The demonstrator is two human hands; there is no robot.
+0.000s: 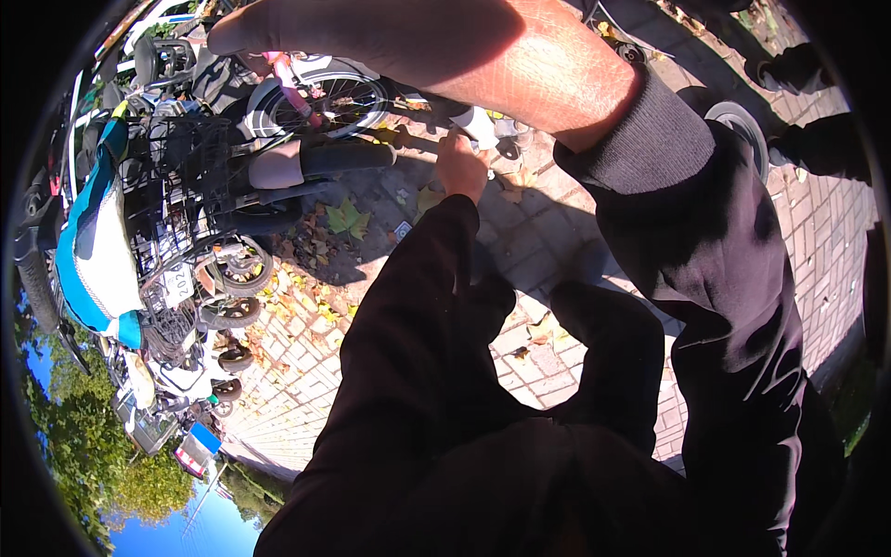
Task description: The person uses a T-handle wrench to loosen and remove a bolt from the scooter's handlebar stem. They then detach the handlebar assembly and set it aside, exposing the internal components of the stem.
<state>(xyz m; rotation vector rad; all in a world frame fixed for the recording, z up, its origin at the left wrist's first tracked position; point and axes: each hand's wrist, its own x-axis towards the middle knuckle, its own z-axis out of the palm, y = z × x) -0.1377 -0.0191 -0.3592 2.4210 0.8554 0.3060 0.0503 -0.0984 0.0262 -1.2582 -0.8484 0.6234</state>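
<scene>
My left hand (pixel 461 167) is in the upper middle, reaching down over the paving with its fingers closed. A dark bar (pixel 419 142) runs up to it from the left, and a white rounded piece (pixel 480 128) sits just beyond the fingers. What exactly lies inside the grip is too small to make out. Very close to the camera, my right hand (pixel 371 37) stretches leftward across the top, cut off by the picture's edge. Its fingers are mostly hidden, with one blunt tip showing over the parked bikes. Dark sleeves cover both forearms.
A pink bicycle frame (pixel 290 88) with a white-rimmed wheel (pixel 348 100) stands at upper left. Beside it are a black wire basket (pixel 176 176), a blue and white cover (pixel 97 241) and several parked scooters. Fallen leaves (pixel 346 219) dot the brick paving. Another person's dark-clothed legs (pixel 821 147) are at right.
</scene>
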